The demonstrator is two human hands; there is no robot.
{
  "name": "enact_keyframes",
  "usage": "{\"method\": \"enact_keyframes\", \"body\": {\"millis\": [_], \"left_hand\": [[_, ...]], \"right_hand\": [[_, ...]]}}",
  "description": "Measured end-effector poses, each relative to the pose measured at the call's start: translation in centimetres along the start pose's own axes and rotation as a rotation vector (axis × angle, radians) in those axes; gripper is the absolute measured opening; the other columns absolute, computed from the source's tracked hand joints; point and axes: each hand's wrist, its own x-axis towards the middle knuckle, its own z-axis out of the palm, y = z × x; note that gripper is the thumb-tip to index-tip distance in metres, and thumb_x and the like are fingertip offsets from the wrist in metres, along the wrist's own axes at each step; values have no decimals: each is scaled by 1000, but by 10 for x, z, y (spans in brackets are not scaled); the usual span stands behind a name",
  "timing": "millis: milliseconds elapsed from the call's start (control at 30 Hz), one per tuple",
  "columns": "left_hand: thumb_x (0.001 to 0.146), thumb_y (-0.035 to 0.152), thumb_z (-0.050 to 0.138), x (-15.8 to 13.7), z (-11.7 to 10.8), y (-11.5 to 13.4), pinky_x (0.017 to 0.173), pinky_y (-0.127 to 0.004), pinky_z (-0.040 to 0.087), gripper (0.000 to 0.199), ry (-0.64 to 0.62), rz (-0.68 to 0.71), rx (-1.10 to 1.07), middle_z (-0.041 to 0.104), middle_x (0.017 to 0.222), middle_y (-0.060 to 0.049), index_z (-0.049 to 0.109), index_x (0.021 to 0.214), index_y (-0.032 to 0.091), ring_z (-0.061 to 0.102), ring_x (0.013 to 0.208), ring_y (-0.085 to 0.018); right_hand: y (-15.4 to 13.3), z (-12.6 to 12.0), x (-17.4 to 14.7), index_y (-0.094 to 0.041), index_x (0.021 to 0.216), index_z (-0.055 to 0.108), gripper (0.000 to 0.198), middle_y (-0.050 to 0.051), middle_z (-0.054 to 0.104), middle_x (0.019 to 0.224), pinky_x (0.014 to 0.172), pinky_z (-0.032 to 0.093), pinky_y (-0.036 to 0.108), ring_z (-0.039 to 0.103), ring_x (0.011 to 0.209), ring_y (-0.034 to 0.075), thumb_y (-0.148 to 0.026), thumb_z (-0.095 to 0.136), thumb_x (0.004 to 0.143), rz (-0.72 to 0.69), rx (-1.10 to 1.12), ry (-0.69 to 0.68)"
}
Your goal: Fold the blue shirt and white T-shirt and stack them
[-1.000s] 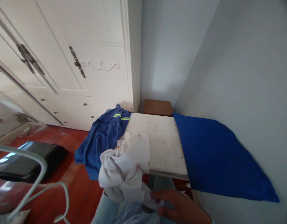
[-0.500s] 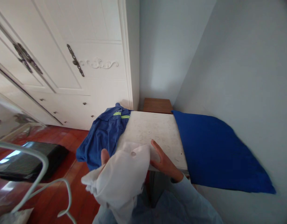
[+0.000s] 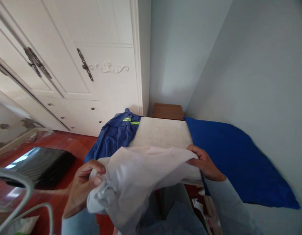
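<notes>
A thin white cloth garment (image 3: pixel 141 173) is stretched between my two hands, over the near edge of a white tabletop (image 3: pixel 163 132). Its exact kind does not show. At the left, my left hand (image 3: pixel 83 184) pinches a bunched, crumpled part between thumb and fingers. My right hand (image 3: pixel 205 161) grips the opposite corner, pulled out to the right. The lower part hangs down in front of my lap. Behind the left end of the cloth lies a dark blue work garment (image 3: pixel 115 133) with yellow-green reflective stripes, draped over the table's left side.
A plain blue cloth (image 3: pixel 234 156) covers the table's right side, near the grey wall (image 3: pixel 263 81). A white wardrobe (image 3: pixel 109 26) stands behind left. A brown wooden box-like piece (image 3: pixel 168 111) sits at the back. On the red floor lies a black case (image 3: pixel 40 164); a pale curved tube (image 3: pixel 28 192) rises at lower left.
My left hand has come out from behind the cloth and now grips its left end. My right hand has closed on a corner and moved right, spreading the cloth wider.
</notes>
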Motion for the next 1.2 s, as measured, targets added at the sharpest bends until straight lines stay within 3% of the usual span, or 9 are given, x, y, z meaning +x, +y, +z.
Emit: {"method": "enact_keyframes", "body": {"millis": [133, 267, 433, 600, 700, 767, 900, 1000, 1200], "left_hand": [[59, 33, 87, 14, 0, 5, 50, -22, 50, 23, 70, -5, -73, 70, 70, -1, 69, 68, 21, 60, 58, -13], [67, 25, 83, 18, 23, 7, 58, -21, 50, 15, 217, 123, -155, 71, 76, 0, 71, 75, 20, 63, 67, -13], [67, 12, 78, 37, 49, 32, 58, -19, 45, 14, 441, 360, -244, 69, 73, 2, 72, 76, 20, 58, 65, -10], [64, 8, 63, 108, 84, 40, 50, -20, 37, 31, 433, 402, -203, 66, 75, 2, 73, 91, 20, 51, 58, -9], [66, 9, 53, 164, 113, 21, 62, -24, 49, 45, 351, 407, -94, 72, 91, -2, 71, 107, 17, 60, 69, -13], [65, 6, 50, 190, 131, 5, 85, -34, 56, 51, 132, 348, 139, 74, 107, -7, 70, 111, 15, 67, 92, -20], [66, 3, 51, 191, 149, -22, 116, -47, 41, 47, -92, 312, 480, 71, 123, -15, 71, 108, 11, 57, 131, -30], [79, 13, 53, 162, 152, -34, 114, -45, 45, 40, -207, 347, 496, 69, 128, -16, 69, 117, 11, 59, 129, -28], [89, 36, 60, 113, 166, -51, 112, -44, 47, 38, -580, 457, 460, 70, 129, -10, 67, 122, 19, 64, 123, -26]], "right_hand": [[-29, -40, -25, -21, 77, 52, 44, -3, 54, 64, 46, 36, 21, 46, 51, 10, -44, 83, 56, 130, 160, 263], [-61, -67, -44, -20, 75, 56, 46, 1, 59, 64, 45, 36, 22, 52, 50, 11, -42, 89, 51, 182, 164, 304], [-93, -96, -50, -18, 68, 63, 52, 4, 63, 75, 45, 39, 20, 55, 55, 10, -44, 97, 39, -11, 13, 412], [-111, -121, 2, -20, 73, 64, 49, 0, 64, 78, 51, 45, 18, 56, 63, 10, -37, 98, 42, -164, -27, 432], [-96, -133, 61, -20, 81, 63, 50, -2, 64, 78, 57, 49, 21, 58, 66, 11, -32, 95, 45, -110, 24, 342], [-72, -139, 101, -19, 87, 64, 51, 0, 67, 86, 66, 54, 27, 62, 72, 14, -30, 92, 46, 2, 22, 288], [-10, -138, 147, -15, 96, 68, 47, 11, 71, 105, 95, 54, 41, 67, 97, 23, -14, 84, 52, 105, -304, 330], [21, -125, 143, -16, 102, 71, 42, 13, 71, 117, 104, 51, 45, 66, 110, 25, -13, 80, 60, -3, -421, 191], [34, -73, 84, -17, 83, 73, 19, 9, 74, 102, 87, 56, 34, 69, 91, 19, -35, 70, 78, -152, -409, -88]]}}
